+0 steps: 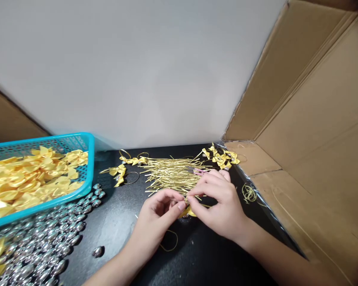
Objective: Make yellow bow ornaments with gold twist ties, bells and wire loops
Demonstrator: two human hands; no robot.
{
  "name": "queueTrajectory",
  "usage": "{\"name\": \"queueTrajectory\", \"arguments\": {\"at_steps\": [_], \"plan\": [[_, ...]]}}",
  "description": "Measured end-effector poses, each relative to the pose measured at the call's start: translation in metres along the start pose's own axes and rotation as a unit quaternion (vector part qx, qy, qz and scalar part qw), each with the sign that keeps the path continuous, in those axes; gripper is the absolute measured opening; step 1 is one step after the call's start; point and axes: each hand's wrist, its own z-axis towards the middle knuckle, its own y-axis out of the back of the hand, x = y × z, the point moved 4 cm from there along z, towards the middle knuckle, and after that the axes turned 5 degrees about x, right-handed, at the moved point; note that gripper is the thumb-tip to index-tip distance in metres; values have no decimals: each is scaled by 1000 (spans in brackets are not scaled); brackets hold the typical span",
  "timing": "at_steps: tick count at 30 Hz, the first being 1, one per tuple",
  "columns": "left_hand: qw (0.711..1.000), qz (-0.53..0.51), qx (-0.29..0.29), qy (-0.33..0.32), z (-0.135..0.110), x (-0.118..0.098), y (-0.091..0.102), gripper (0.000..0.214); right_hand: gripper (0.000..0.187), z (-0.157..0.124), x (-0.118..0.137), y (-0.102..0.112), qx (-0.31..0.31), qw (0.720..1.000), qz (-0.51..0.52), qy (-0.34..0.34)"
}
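Observation:
My left hand (164, 210) and my right hand (219, 198) meet at the fingertips, both closed in a pinch on a thin gold cord, mostly hidden by the fingers. A yellow satin bow (191, 213) with a shiny silver bead (185, 216) hangs just below the fingertips. From under my left hand a loop of the cord (176, 240) curves down over the black table. A pink tool (199, 171) with a dark tip shows beyond my right hand's fingers; whether they hold it is unclear. Right behind both hands lies a spread of cut gold cords (170, 174).
A turquoise basket (91, 159) of yellow bows stands left, with many silver beads (47, 238) before it and one loose bead (98, 251). Finished-looking bows with cord loops lie behind left (117, 171) and right (222, 159). Cardboard walls (310, 99) and a tangled cord (249, 193) are right.

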Motion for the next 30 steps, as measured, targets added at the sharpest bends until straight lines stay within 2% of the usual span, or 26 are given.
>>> {"name": "queueTrajectory", "arguments": {"at_steps": [5,7,14,19,25,30], "plan": [[996,-34,82,6,1,3,-6,18,12,2,-1,3,-8,1000,7,6],[995,-34,90,1,1,3,-6,17,12,2,-2,2,0,1000,6,1],[997,-23,75,-10,3,3,-2,19,12,0,-4,-2,25,1000,6,-13],[999,-18,36,-15,2,2,2,19,14,-1,0,-1,54,998,-12,7],[995,86,-18,-39,1,-5,7,12,15,0,9,4,85,992,-46,76],[987,149,-30,-42,1,-8,7,8,12,0,11,5,102,990,-45,85]]}}
